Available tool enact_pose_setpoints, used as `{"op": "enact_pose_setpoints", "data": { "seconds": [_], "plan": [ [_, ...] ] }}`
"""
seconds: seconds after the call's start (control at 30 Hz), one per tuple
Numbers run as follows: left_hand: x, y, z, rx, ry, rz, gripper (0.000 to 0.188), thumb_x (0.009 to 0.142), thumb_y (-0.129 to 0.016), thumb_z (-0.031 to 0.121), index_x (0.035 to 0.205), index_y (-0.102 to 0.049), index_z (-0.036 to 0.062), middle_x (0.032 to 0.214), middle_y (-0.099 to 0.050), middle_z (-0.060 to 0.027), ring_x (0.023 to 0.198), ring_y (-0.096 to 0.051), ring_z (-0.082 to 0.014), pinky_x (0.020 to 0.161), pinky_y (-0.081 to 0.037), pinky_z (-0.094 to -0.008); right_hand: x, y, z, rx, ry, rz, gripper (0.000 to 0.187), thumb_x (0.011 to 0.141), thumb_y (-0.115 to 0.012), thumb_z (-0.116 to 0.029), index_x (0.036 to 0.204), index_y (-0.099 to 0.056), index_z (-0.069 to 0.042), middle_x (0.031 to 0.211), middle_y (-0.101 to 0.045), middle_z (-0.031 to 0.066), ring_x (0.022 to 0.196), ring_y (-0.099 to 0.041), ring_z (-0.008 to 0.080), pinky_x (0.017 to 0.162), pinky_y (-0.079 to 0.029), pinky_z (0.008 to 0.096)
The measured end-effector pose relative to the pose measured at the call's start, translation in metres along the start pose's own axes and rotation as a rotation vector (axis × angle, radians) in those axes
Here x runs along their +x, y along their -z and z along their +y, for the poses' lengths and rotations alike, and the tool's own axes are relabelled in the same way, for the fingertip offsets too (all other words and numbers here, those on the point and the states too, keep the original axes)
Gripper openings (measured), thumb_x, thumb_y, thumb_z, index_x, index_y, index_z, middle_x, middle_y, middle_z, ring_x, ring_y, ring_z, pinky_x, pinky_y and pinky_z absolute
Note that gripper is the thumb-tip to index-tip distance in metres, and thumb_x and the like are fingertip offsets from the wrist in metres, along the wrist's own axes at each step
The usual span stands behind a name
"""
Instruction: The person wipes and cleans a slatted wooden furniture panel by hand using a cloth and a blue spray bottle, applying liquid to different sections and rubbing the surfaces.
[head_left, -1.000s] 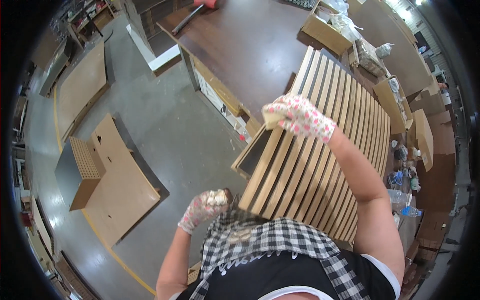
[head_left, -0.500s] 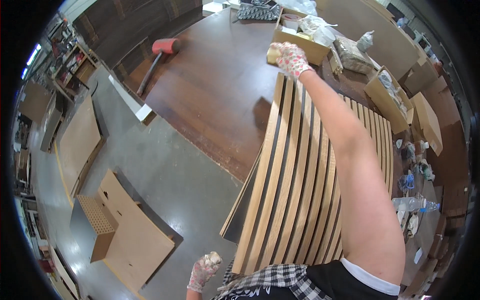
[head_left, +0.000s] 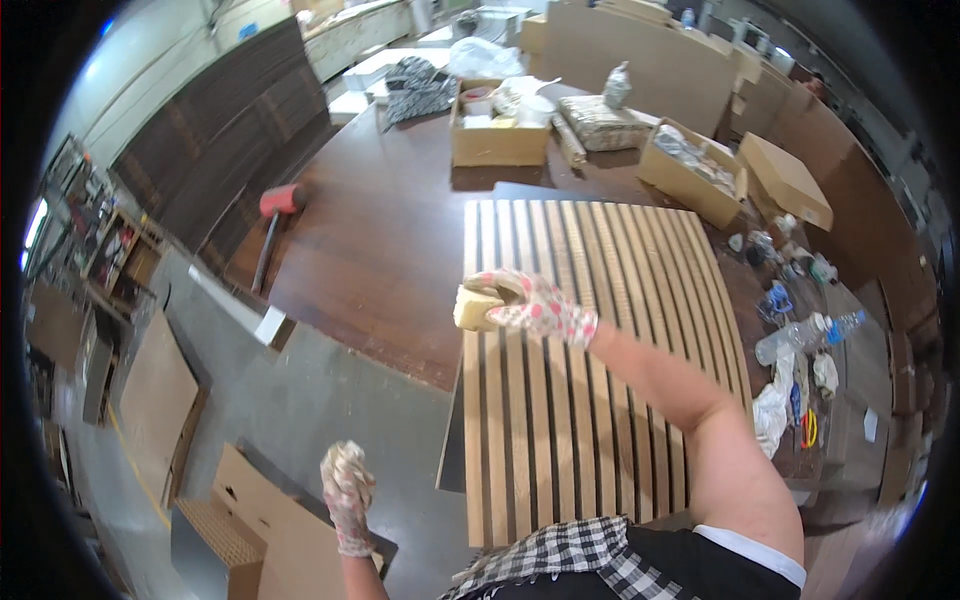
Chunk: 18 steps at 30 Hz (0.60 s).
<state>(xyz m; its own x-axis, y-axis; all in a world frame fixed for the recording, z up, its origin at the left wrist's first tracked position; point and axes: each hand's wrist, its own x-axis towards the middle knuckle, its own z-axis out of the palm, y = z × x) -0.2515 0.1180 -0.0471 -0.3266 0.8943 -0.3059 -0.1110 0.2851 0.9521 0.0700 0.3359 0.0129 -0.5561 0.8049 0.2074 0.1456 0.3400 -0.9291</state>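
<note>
Our right hand [head_left: 540, 303] pinches the pale block [head_left: 474, 310] (likely light, squishy, grab its sides) over the slatted panel [head_left: 580, 430] by the worktop's [head_left: 375, 270] near edge; can't tell if our left hand [head_left: 348, 497] holds anything.

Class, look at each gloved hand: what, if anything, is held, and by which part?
The right hand grips a pale yellow sponge-like block by its right end. Whether the left hand holds anything cannot be told.
</note>
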Motion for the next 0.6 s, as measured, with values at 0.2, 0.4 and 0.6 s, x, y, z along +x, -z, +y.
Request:
{"op": "enact_pose_setpoints", "data": {
  "seconds": [0.2,0.4,0.6],
  "plan": [
    [0.098,-0.136,0.076,0.383,-0.84,-0.218,0.045,0.086,-0.048,0.032,0.118,-0.044,0.0018,0.119,-0.041,-0.015,0.109,-0.042,-0.0253,0.089,-0.038,-0.0358,-0.082,-0.056,0.018,0.242,-0.177,0.306,0.041,0.081,-0.055,-0.009,0.12,-0.044,-0.006,0.111,-0.053,0.0096,0.103,-0.049,0.0175,0.088,-0.041,0.0274],
    [0.228,-0.24,0.012,0.789,-0.541,-0.177,0.036,0.084,-0.047,0.026,0.112,-0.05,0.0038,0.114,-0.052,-0.0148,0.105,-0.049,-0.0295,0.086,-0.04,-0.0357,-0.084,-0.057,0.018,0.447,-0.178,0.359,0.048,0.079,-0.057,-0.011,0.123,-0.039,-0.004,0.118,-0.047,0.0108,0.11,-0.045,0.0193,0.095,-0.036,0.0294],
    [0.262,-0.26,0.033,0.284,-0.47,-0.393,0.03,0.088,-0.043,0.018,0.113,-0.052,0.0035,0.108,-0.057,-0.0084,0.095,-0.053,-0.0132,0.08,-0.044,-0.0269,-0.069,-0.058,0.02,0.465,-0.2,0.363,0.05,0.078,-0.057,-0.009,0.123,-0.039,-0.003,0.119,-0.046,0.0121,0.111,-0.044,0.0196,0.096,-0.034,0.029]
  ]
}}
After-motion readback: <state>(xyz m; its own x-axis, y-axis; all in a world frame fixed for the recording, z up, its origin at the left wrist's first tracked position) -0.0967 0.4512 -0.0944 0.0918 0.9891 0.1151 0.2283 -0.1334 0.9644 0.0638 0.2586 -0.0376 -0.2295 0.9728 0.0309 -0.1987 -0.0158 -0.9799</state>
